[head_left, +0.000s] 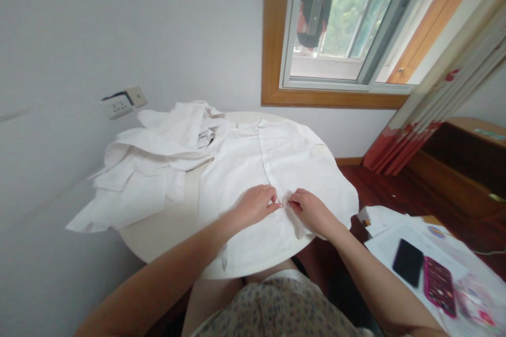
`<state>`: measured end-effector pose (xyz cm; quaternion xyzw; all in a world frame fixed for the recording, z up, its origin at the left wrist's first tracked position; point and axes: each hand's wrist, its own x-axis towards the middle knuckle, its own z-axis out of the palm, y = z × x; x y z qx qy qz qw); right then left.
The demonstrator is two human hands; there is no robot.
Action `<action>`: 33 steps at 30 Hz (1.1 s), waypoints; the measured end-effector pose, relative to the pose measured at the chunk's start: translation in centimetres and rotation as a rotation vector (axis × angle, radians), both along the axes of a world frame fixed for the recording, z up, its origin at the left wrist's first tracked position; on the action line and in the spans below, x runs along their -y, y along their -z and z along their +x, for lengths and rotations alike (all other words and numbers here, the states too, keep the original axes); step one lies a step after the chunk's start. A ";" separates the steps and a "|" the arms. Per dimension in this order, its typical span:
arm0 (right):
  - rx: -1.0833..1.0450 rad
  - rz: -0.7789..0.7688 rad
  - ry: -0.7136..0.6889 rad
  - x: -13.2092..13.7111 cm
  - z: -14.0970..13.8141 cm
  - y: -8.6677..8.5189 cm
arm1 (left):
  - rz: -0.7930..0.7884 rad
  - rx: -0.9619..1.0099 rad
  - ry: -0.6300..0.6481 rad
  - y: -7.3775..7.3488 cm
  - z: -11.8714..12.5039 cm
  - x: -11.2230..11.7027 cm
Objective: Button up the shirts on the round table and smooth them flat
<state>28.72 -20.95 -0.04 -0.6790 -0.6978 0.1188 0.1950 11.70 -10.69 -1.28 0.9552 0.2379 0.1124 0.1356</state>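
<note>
A white shirt [237,168] lies spread over a round cream table [152,234], its front band running down the middle. My left hand [259,202] pinches the band's edge from the left, thumb and forefinger together. Facing it from the right, my right hand [310,210] is closed in a pinch on the shirt's other edge. The fingertips of both hands are close together at the band. Whether a button lies between them is too small to tell.
A heap of white garments [158,152] covers the table's left side against the wall. To the right, papers [395,237], a black phone [408,262] and a pink-cased phone [439,285] lie on another surface. A window [348,21] and curtain [427,110] are beyond.
</note>
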 end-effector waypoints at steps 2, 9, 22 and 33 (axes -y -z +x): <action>-0.078 0.011 -0.002 -0.2 0.5 0.1 | -0.006 0.021 0.017 0.0 -0.2 0.1; -0.003 0.046 0.034 0.0 0.6 0.8 | -0.057 0.038 0.036 -0.5 -0.7 0.1; 0.237 0.000 -0.073 -1.0 -1.3 0.0 | -0.038 -0.028 -0.096 -0.2 -0.4 0.5; 0.117 0.029 -0.016 -1.9 -1.0 -0.4 | -0.059 -0.074 -0.161 -0.4 -0.5 0.7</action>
